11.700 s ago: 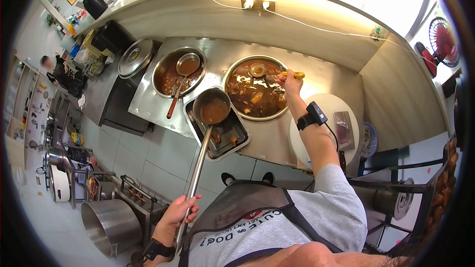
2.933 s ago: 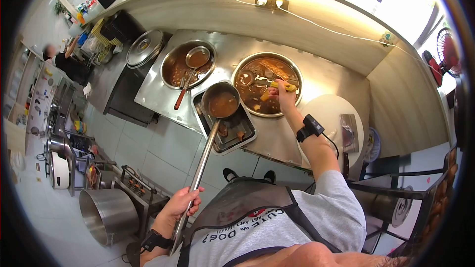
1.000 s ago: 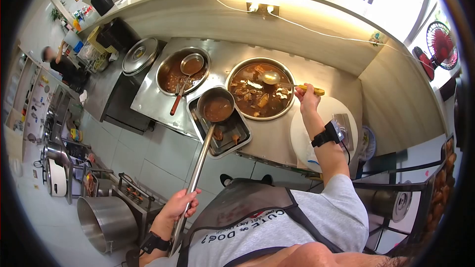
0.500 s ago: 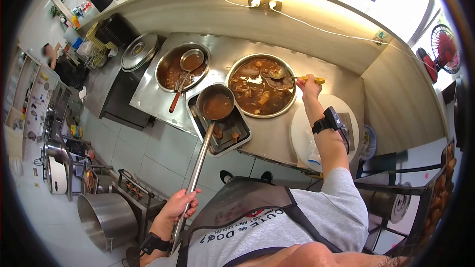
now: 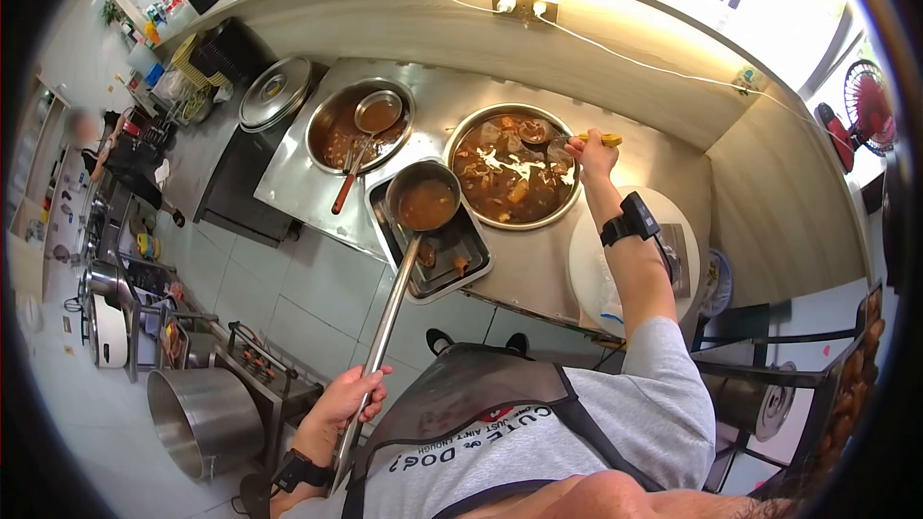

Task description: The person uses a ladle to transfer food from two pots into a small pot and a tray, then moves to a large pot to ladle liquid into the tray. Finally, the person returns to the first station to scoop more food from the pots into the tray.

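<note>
My left hand is closed round the long metal handle of a large ladle. Brown broth fills its bowl, which is over a rectangular metal tray with a few food pieces in it. My right hand grips the yellow handle of a smaller ladle. That ladle's bowl sits in the brown stew of the right round pot, near the far rim. To the left, a second pot of stew has a red-handled strainer ladle resting across it.
A white round board lies right of the stew pot. Stacked metal lids stand at the counter's left. On the lower left is a big steel stockpot. Another person stands far left. A white cord runs along the back wall.
The smaller ladle in my right hand has shifted slightly within the stew toward the far rim, its bowl now tilted differently. The other person has moved into fuller view. My left hand stays put.
</note>
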Motion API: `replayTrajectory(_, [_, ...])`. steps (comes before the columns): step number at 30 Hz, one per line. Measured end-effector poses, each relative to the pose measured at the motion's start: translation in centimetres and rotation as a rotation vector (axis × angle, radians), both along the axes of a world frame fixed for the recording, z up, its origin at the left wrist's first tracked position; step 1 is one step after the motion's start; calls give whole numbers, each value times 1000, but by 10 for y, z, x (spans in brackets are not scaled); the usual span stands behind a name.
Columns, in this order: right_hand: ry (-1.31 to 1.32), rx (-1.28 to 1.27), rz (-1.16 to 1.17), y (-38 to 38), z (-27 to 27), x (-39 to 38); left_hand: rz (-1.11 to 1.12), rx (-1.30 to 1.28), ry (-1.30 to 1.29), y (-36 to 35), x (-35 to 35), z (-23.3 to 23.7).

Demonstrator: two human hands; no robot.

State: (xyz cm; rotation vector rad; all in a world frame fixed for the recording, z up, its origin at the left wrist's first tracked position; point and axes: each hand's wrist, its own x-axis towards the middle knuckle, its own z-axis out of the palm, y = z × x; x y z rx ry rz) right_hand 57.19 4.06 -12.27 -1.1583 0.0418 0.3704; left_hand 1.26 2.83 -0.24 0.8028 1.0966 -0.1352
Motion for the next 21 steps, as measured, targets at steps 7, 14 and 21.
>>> replayTrajectory(7, [4,-50,17,20,7,3,10,17,28,-1,5,3])
replayTrajectory(14, [-11,-68,22,38,10,-6,14,8,23,-1,4,3])
replayTrajectory(21, [-32,-86,117,47,2,-10,9,7,17,-1,3,1])
